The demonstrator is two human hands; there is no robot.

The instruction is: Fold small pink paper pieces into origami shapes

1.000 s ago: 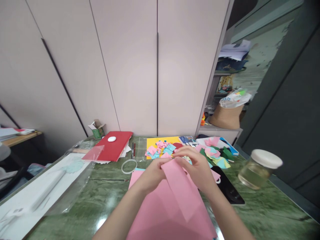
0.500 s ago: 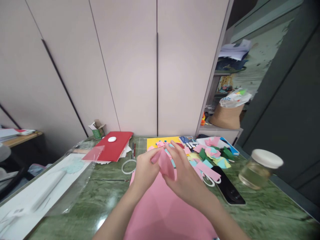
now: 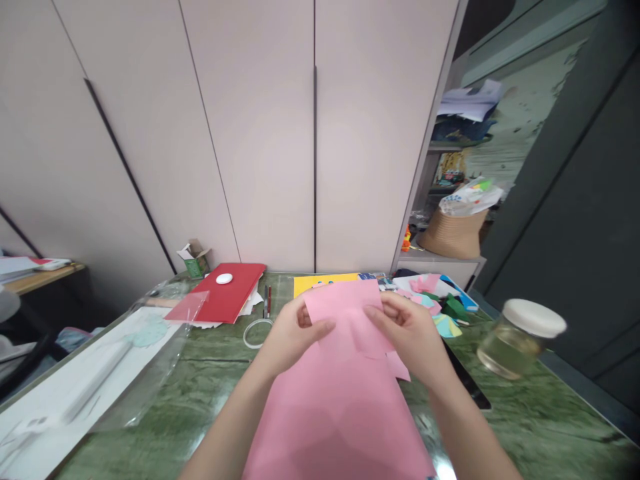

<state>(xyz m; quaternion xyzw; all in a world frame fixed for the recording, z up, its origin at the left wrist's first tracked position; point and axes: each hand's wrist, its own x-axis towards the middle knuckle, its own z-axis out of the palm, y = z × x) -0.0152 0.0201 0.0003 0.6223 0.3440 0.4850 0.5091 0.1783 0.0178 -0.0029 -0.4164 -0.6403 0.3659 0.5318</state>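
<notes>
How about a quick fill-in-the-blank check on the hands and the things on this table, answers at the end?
The left hand and right hand both hold a paper piece coloured ____.
The white disc lies on a folder coloured ____.
In this view, the lidded jar stands to the ____ of the phone.
Missing words: pink; red; right.

Rear: tall, pale pinkish-grey cabinet doors [image 3: 260, 147] across most of the view, with thin dark seams [image 3: 207, 113] and long dark handle strips [image 3: 315, 167], one vertical at centre, others slanting at left. Right: open shelving [image 3: 429, 137], then a dark grey panel [image 3: 590, 173] at the far edge. Foreground: green marbled tabletop [image 3: 540, 420], glossy, with bright reflections [image 3: 443, 467] near its front. Left margin: a light wooden desk [image 3: 45, 280]. Soft glow [image 3: 345, 150] on the central doors.
</notes>
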